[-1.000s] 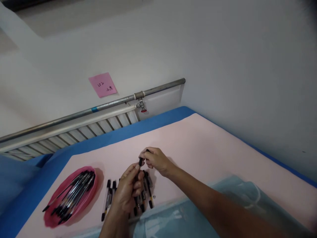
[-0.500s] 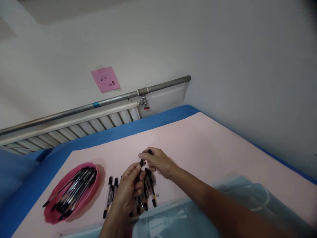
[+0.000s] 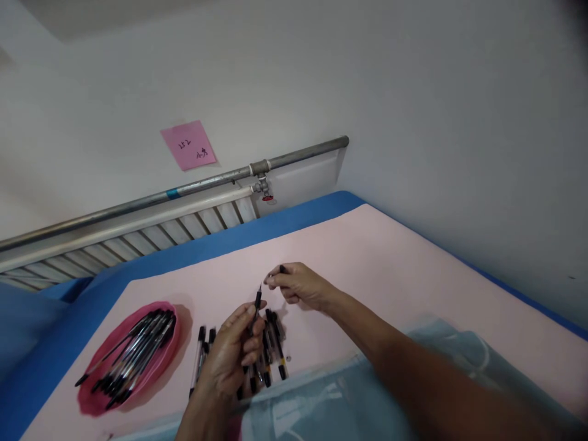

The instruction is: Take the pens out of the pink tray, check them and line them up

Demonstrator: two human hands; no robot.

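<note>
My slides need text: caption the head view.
Left hand grips a bare-tipped pen, right hand a small black piece, near a pink bowl of pens.

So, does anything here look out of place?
Slightly: one pen in the bowl juts over the rim, unlike the rest, and a tiny piece lies alone beside the loose pens, too small to identify.
</note>
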